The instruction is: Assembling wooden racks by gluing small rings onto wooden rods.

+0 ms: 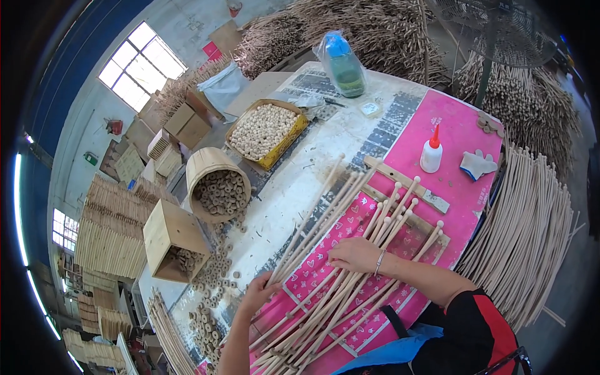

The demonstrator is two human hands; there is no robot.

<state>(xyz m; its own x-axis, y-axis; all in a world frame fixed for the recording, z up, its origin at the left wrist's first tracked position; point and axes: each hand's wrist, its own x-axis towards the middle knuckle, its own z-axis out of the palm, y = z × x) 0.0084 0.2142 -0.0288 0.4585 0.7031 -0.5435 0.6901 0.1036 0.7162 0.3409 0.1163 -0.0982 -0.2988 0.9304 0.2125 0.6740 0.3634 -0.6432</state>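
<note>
Several thin wooden sticks (319, 220) with small round ends lie slanted across the table to my left. My left hand (258, 294) has its fingers closed around their near ends. A thicker heap of ball-tipped wooden sticks (340, 306) is spread over the pink patterned mat (314, 267) in front of my body. Above the left side of this heap is my right hand (355, 254), with a bracelet at the wrist. Its fingers are bent and drawn together; what they hold, if anything, is hidden. The heap's ball ends rest on a wooden rack (425, 226).
A wooden bucket (215, 164) and a wooden box (172, 234) lie tipped, spilling wooden rings (209, 322). Farther off stand a yellow tray (294, 139) of wooden balls and a bagged bottle (345, 72). A glue bottle (431, 153) and glove (479, 165) are at right.
</note>
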